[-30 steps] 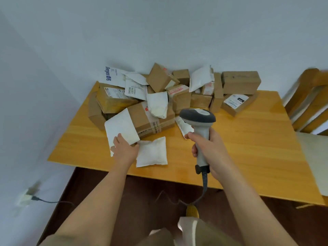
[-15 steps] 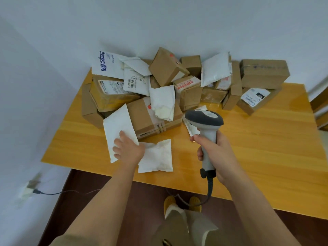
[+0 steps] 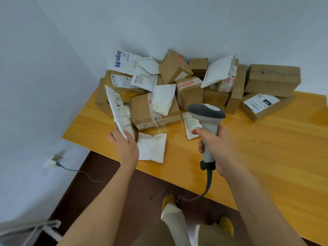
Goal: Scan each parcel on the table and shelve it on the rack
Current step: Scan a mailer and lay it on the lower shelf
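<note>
A heap of brown boxes and white mailer bags (image 3: 177, 86) lies at the back of the wooden table (image 3: 266, 148) against the wall. My left hand (image 3: 125, 146) grips the lower end of a flat white mailer (image 3: 119, 110), which stands tilted up on edge with its printed label side turned toward me. My right hand (image 3: 214, 144) grips the handle of a grey and white barcode scanner (image 3: 206, 121), head pointing toward the heap. A small white padded bag (image 3: 152, 148) lies flat on the table by my left hand.
Another small white bag (image 3: 190, 126) lies behind the scanner. A flat box with a label (image 3: 260, 105) sits at the right of the heap. The scanner cable (image 3: 207, 185) hangs over the front table edge. A wall socket with a plug (image 3: 53, 159) is low left.
My left hand has lifted the flat white mailer off the table and turned it up on edge, showing its label. The scanner hand stayed in place.
</note>
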Motion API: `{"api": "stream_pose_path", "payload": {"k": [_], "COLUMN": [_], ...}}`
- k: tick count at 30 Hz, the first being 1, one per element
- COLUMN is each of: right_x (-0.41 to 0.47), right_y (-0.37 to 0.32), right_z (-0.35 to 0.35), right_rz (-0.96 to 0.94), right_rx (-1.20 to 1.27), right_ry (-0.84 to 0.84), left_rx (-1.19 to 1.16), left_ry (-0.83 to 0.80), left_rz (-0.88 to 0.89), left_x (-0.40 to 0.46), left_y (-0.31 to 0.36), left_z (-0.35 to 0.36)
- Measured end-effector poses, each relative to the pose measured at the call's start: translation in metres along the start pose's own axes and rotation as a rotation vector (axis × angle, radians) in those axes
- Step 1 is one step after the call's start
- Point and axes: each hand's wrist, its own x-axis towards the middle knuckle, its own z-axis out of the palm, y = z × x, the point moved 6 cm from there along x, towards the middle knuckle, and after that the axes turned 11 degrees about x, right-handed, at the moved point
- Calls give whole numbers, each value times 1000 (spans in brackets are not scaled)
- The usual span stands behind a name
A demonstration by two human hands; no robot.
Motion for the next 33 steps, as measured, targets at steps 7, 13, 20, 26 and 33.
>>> {"api": "stream_pose_path", "payload": {"k": [7,13,20,26,33], "right_x": [-10,-12,-9,-10,-2], "right_y": [0,4,23,37,40], "right_z": [-107,-168,-215,-225,-214], "right_rz": [21,24,39,66,59], "right_rx": [45,4,-95,-186,-266], "right_ry": [24,74,136,74,-43], "left_rx": [-350,-422,-264,450,438], "left_ry": [-48,-420,-725,-568,-852], "left_rz": [35,-48,-315,162,431], "left_x": [-128,-208,-258,-275,-291], "left_y": [48,71,48,52,67], "left_z": [20,89,158,162,192]}}
